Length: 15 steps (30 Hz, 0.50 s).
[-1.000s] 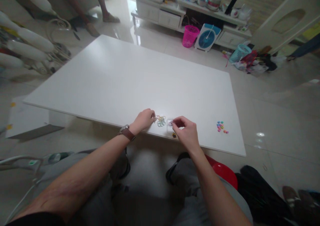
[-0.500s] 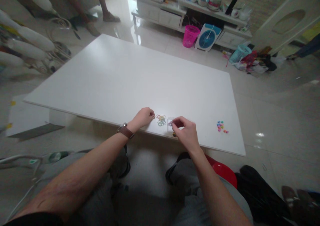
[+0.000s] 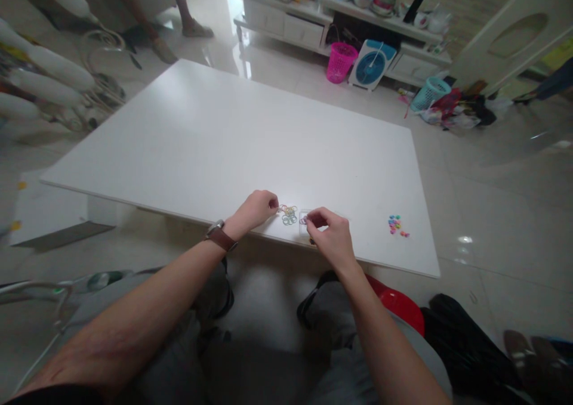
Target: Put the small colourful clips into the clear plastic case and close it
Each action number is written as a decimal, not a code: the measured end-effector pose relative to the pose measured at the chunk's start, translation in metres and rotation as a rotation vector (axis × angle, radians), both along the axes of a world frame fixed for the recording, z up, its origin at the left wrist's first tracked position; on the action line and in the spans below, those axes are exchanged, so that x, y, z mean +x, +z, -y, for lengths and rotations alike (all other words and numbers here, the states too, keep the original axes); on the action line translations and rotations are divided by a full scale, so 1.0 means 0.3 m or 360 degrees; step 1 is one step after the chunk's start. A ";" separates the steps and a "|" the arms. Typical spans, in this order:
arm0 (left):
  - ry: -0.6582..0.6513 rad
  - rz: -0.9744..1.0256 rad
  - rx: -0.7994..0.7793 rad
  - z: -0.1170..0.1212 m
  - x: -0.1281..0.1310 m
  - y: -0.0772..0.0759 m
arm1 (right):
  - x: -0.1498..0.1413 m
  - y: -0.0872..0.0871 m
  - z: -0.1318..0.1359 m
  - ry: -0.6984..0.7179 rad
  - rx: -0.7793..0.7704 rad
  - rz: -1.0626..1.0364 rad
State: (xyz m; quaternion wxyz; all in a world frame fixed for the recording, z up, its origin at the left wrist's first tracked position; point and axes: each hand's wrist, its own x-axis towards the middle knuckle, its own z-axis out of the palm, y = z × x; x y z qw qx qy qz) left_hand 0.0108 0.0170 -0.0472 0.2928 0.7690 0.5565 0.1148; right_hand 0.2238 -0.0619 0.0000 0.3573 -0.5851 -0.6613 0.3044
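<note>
A small heap of thin coloured rings (image 3: 289, 214) lies near the front edge of the white table (image 3: 250, 142). My left hand (image 3: 256, 209), with a brown watch on its wrist, is curled with the fingertips pinched at the heap's left side. My right hand (image 3: 330, 235) is closed in a pinch over a small clear box (image 3: 305, 225), holding a purple ring (image 3: 304, 219) at its fingertips. A cluster of small bright beads (image 3: 396, 225) lies further right on the table, apart from both hands.
Beyond the table stand a pink basket (image 3: 341, 62), a blue and white fan (image 3: 372, 65) and a low white cabinet (image 3: 286, 26). A teal basket (image 3: 430, 93) and clutter lie at the back right. Another person's legs (image 3: 179, 11) show at the back left. A red stool (image 3: 398, 306) is under me.
The view has shifted slightly. My left hand has drawn a little left and up at the heap's edge; my right hand stays pinched over the clear box.
</note>
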 end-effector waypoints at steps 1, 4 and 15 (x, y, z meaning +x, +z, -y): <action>-0.0002 0.0001 0.0006 0.000 -0.002 -0.002 | 0.001 -0.001 0.000 0.0000 -0.0001 0.0002; 0.0002 0.0000 0.0004 0.000 -0.009 -0.013 | 0.003 -0.003 -0.002 0.0002 0.0001 0.0011; 0.0000 -0.0035 0.0000 0.003 -0.007 -0.001 | 0.001 -0.012 -0.006 0.0026 0.0031 0.0058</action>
